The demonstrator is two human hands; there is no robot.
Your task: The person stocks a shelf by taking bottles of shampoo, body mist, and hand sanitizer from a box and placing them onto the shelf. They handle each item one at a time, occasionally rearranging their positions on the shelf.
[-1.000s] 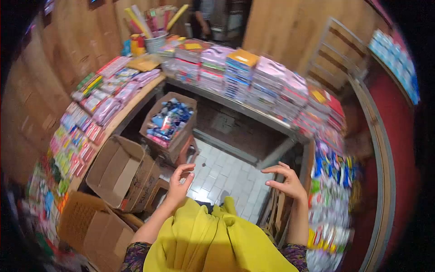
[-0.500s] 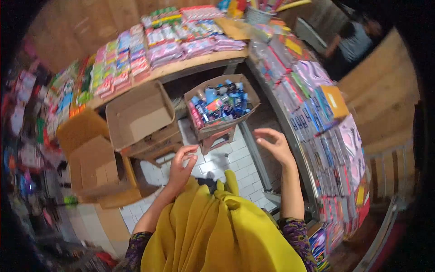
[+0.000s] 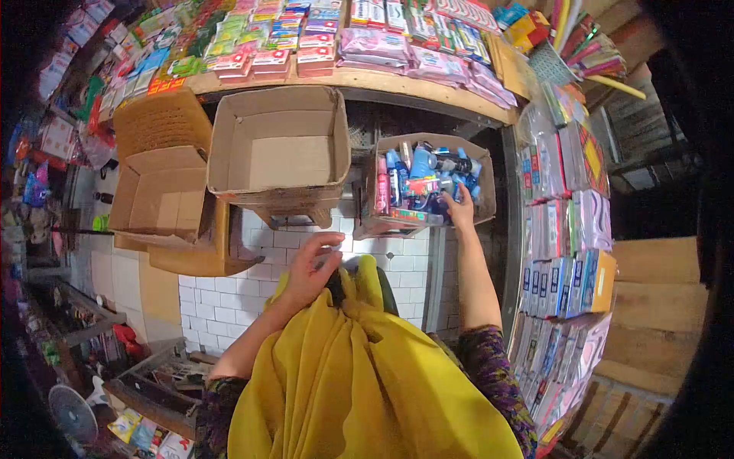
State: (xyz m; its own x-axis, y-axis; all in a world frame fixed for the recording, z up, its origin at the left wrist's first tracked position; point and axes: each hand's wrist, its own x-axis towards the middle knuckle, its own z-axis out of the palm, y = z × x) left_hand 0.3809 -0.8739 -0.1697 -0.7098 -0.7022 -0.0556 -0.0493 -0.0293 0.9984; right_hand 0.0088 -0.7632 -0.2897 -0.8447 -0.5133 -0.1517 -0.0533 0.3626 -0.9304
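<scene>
Released and half open, the left hand point(image 3: 312, 266) hangs above the white tiled floor point(image 3: 294, 249), fingers loosely curled. Right hand point(image 3: 460, 209) reaches over the near edge of the right-hand cardboard box point(image 3: 488, 205), thumb and fingers partly spread at the bottles point(image 3: 424, 162); whether they grasp one cannot be told. Bottles lie heaped inside that box, mostly blue, with pink ones at its left side.

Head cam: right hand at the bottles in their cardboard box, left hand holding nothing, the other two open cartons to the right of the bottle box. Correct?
One error, per the head view: the two open cartons, middle and outer, stand left of the bottle box. The rest holds: right hand at the bottles, left hand holding nothing.
</scene>
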